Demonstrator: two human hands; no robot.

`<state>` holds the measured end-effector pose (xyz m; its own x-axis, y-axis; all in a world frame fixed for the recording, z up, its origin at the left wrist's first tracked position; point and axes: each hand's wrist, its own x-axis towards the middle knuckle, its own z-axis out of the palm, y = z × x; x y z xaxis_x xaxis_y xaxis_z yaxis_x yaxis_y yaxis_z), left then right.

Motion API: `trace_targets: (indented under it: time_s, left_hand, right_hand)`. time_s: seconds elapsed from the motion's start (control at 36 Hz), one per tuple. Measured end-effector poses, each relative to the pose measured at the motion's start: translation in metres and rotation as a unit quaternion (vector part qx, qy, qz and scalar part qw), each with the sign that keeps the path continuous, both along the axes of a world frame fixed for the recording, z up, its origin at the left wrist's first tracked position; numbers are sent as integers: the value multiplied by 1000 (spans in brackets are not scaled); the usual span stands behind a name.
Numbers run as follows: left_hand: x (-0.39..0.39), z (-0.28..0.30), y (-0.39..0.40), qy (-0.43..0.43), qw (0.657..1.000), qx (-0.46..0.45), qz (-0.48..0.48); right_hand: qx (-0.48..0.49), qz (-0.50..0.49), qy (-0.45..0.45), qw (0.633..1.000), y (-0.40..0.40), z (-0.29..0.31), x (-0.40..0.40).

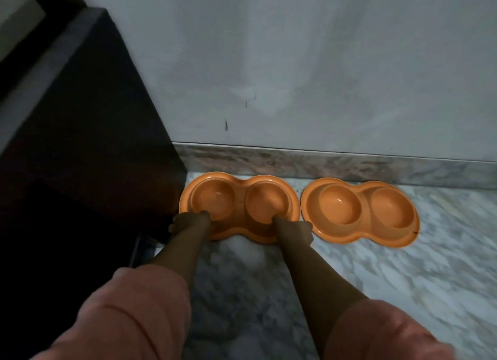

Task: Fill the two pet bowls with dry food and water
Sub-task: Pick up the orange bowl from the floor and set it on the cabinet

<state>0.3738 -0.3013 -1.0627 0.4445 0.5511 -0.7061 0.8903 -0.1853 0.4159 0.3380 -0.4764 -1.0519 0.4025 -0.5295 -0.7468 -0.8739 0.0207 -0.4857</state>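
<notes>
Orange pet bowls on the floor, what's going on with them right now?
A person is bent over two orange double pet bowls on the marble floor by the wall. Both hands grip the near rim of the left bowl: the left hand at its left end, the right hand at its right end. The right bowl sits untouched beside it. All four cups look empty, with no food or water in sight.

Dim indoor corner. Plain pale grey-white wall (309,64) with a few small dark scuff marks low down. Marbled stone skirting (336,166) runs along its base. Floor (390,273) is grey-white veined marble, glossy. Dark cabinet (80,144) stands at left against the wall, with a lighter grey edge along its top.
</notes>
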Motion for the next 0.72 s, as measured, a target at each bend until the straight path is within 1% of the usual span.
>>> trace_targets:
  time_s: [0.06, 0.17, 0.22, 0.31, 0.47, 0.61, 0.69, 0.72]
  left_hand:
    - [-3, 16, -3, -3, 1000, 1, 16]
    - [-7, 52, -9, 9, 1000, 24, 11]
    - [-14, 86, -14, 7, 999, 38, -5]
    - [-23, 134, -19, 5, 999, 34, -11]
    - [-47, 257, -34, -6, 1000, 7, -26]
    - [-67, 372, -49, -18, 998, -19, -58]
    - [-83, 451, -57, -26, 996, -15, -86]
    - [-87, 467, -59, -29, 995, -15, -93]
  right_hand:
    - [7, -10, 8, 1000, 0, 6, -3]
    - [2, -17, -4, 1000, 0, 34, -13]
    - [6, -27, -7, 1000, -2, 65, -21]
    - [7, -43, -6, 999, -7, 112, -33]
    - [2, -86, 1, 996, -20, 243, -57]
    - [-13, -82, -7, 997, -38, 365, -84]
    - [-24, -90, -13, 996, -48, 446, -107]
    - [-23, -90, -15, 996, -48, 463, -113]
